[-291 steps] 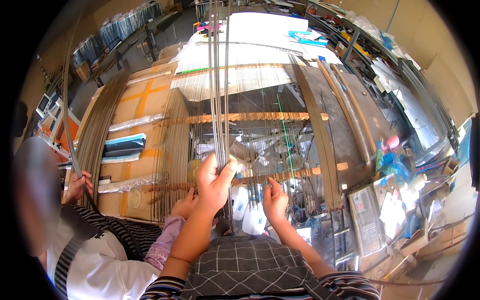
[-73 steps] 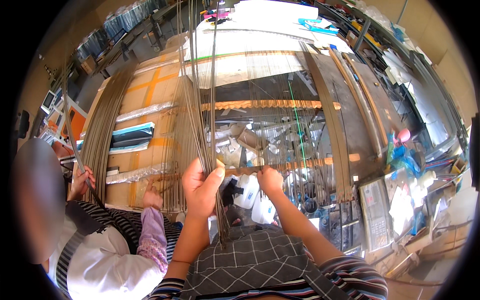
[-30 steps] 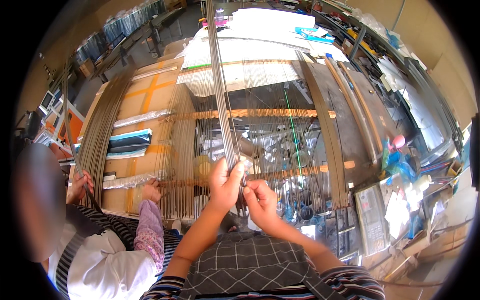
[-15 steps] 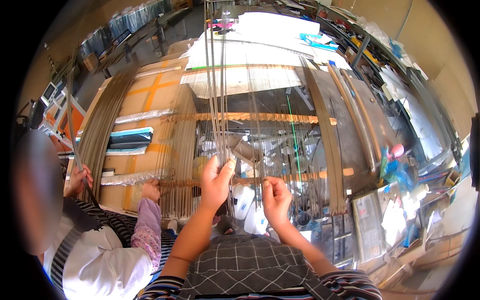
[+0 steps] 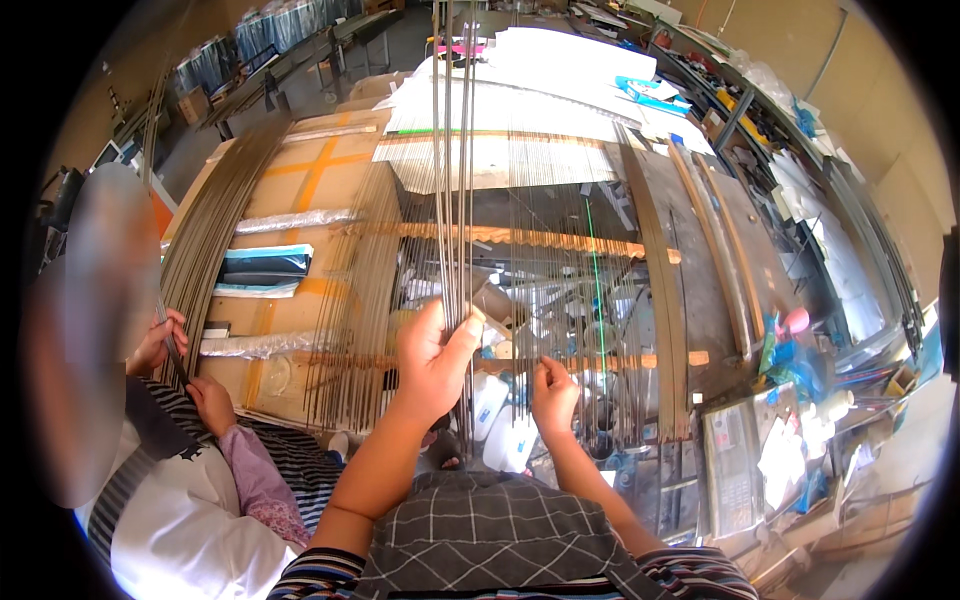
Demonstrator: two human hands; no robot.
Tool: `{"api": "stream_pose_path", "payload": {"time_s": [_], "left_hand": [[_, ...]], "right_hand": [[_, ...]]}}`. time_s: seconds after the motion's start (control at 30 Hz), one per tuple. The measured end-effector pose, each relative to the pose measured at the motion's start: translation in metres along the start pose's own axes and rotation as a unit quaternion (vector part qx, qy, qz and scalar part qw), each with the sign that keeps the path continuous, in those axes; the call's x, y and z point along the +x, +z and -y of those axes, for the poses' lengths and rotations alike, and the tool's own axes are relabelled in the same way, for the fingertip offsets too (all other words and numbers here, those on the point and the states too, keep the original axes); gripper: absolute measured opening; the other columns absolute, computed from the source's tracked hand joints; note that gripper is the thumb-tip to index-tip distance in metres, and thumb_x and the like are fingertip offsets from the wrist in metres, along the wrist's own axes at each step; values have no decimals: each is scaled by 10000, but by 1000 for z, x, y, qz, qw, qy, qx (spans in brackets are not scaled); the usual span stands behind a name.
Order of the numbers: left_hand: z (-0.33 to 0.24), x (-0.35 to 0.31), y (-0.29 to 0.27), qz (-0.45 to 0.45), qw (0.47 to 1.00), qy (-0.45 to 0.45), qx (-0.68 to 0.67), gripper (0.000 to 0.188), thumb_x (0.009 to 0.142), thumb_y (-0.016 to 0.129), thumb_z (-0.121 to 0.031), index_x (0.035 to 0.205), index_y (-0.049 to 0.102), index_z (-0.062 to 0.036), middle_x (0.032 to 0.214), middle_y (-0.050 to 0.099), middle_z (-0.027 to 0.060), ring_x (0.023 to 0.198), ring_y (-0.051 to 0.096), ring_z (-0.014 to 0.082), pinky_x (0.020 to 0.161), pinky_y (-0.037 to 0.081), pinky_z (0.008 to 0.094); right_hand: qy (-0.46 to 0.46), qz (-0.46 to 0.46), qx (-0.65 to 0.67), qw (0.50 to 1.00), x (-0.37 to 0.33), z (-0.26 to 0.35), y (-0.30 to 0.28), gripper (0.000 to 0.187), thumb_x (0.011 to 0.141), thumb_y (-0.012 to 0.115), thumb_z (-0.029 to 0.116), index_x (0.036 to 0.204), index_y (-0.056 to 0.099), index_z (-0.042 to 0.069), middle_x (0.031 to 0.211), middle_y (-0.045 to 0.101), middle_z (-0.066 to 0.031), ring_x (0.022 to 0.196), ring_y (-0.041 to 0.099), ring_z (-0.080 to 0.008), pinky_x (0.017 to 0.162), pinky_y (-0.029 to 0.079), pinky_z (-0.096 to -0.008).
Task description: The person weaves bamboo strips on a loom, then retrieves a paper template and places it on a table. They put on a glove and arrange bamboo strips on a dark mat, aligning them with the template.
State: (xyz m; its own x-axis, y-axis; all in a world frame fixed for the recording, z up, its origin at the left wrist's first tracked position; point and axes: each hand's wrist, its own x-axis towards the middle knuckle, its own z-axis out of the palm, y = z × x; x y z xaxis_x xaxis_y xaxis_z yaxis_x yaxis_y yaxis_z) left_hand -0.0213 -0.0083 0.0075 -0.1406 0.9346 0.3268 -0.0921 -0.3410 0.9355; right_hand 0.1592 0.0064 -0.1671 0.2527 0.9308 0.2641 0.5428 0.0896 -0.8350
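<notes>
My left hand (image 5: 435, 355) is closed around a bundle of long, thin dark rods (image 5: 455, 215), which stands up nearly straight, with its thumb pressed along the front. To its right and a little lower, my right hand (image 5: 555, 398) is pinched beside the thin rods lying across the frame. Whatever its fingertips hold is too fine to make out. Under both hands, spaced rods (image 5: 380, 300) rest across two orange-brown notched strips, the far strip (image 5: 570, 240) and the near strip (image 5: 645, 360).
At left a person's hand (image 5: 210, 402) and their other hand hold a dark strip beside a dense rod bundle (image 5: 215, 220). White sheets (image 5: 560, 55) cover the far end. White plastic containers (image 5: 508, 440) sit below the frame. Cluttered shelves (image 5: 760, 120) run along the right.
My left hand has risen slightly and moved right with its rods. My right hand has shifted a little right, still pinched. The person's nearer hand has moved left, away from the spaced rods.
</notes>
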Motion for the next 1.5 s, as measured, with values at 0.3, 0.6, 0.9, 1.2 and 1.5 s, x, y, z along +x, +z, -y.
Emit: {"api": "stream_pose_path", "payload": {"time_s": [0.3,0.6,0.9,1.2,1.5], "left_hand": [[-7,-11,-3,16,1000,-3,-8,83,896,555,-108,943,574,-43,746,539,-27,632,453,29,563,360,185],[-10,-17,-7,22,999,-36,5,92,889,568,-121,929,572,-38,723,535,-15,615,444,32,555,352,186],[-2,-25,-3,19,999,-41,13,96,884,577,-109,932,572,-26,722,528,-19,630,450,36,574,363,193],[33,-35,28,-12,999,-32,2,80,890,552,-80,941,583,-26,793,548,-21,701,471,31,614,384,202],[58,-38,98,-71,989,14,130,96,854,579,-93,873,592,-1,669,544,79,579,502,149,543,398,286]], "right_hand": [[21,49,-38,998,2,0,21,226,847,549,178,957,665,18,760,648,-195,704,640,-364,648,507,-418],[35,76,-80,993,1,-21,52,196,837,563,221,831,630,36,764,649,-201,718,633,-389,677,502,-460],[-21,242,-253,937,15,-33,64,274,784,540,311,732,640,61,725,643,-186,709,636,-369,667,499,-471],[-5,292,130,948,15,59,-19,286,898,549,272,872,623,-3,687,627,-93,612,604,-160,578,483,-300],[82,250,416,870,-10,57,-97,108,922,540,101,959,578,7,662,540,15,584,479,-35,526,395,-194]]}}
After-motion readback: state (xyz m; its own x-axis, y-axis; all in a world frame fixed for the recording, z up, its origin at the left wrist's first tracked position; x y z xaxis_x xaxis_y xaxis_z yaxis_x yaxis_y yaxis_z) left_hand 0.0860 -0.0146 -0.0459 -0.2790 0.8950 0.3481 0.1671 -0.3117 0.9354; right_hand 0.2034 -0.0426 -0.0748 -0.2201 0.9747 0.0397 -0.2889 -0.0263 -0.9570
